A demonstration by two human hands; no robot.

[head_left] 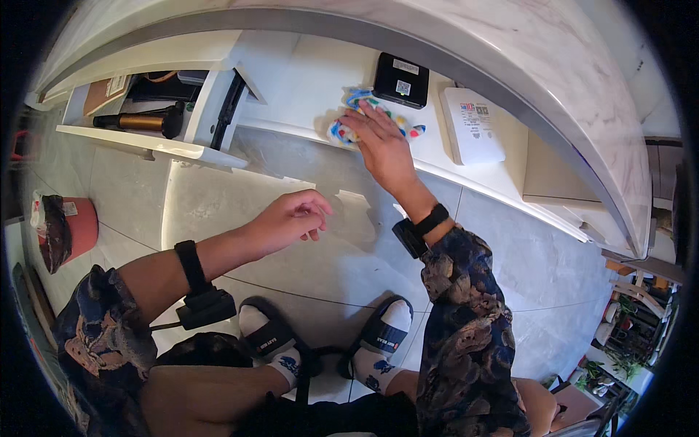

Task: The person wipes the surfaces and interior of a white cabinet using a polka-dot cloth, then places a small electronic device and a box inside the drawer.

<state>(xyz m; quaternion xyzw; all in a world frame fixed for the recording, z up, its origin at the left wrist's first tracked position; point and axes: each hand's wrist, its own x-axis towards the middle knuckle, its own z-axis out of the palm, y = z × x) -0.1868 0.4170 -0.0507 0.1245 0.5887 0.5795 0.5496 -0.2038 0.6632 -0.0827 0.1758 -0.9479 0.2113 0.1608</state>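
A bunched cloth with multicoloured spots [344, 134] lies on the white shelf [280, 102] under the worktop. My right hand [380, 138] is over it from above, holding it against the shelf with the fingers stretched across it; the palm hides part of the cloth. Just behind the cloth sits a black square box [401, 80] with labels. My left hand [291, 222] hangs in the air over the floor, nearer to me, its fingers loosely bent and apart with nothing in them.
A white flat device [473, 127] leans at the shelf's right. On the left, a pulled-out drawer [191, 151] holds a brown-and-black cylindrical tool [142, 121]. The marble worktop's edge [437, 44] overhangs the shelf. A red bin [79, 227] stands on the floor at left.
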